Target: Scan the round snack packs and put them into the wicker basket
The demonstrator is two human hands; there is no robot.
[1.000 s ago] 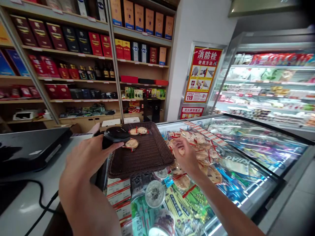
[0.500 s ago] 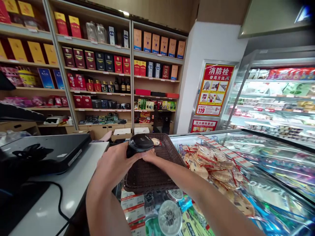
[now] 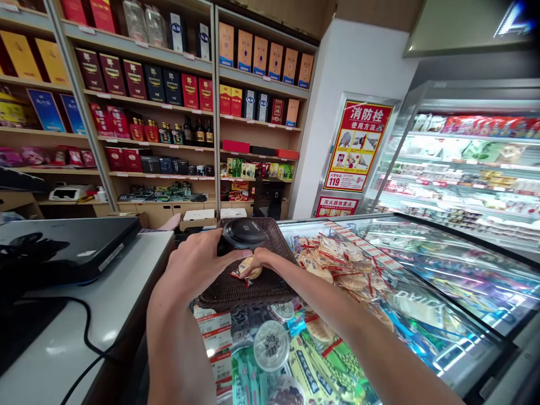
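Observation:
My left hand (image 3: pixel 196 264) is wrapped round a black handheld barcode scanner (image 3: pixel 242 232), whose head points away from me over the basket. Just below and beside the scanner, my right hand (image 3: pixel 262 259) pinches a small round flatbread in a clear wrapper with red edges (image 3: pixel 248 269). Both hands are above a dark brown woven basket (image 3: pixel 276 239). The right fingertips partly cover the flatbread, and the scanner's handle is mostly hidden in my left hand.
The basket rests on a glass-topped freezer holding packaged goods and a round clear tub (image 3: pixel 271 346). More wrapped flatbreads (image 3: pixel 333 261) lie to the right. At left is a white counter (image 3: pixel 122 292) with a black device (image 3: pixel 97 247) and cable. Stocked shelves (image 3: pixel 156 149) stand behind.
The right hand has brought the wrapped flatbread from behind the scanner nearer to me, to just below the scanner head. My view has shifted slightly; the left hand still grips the scanner.

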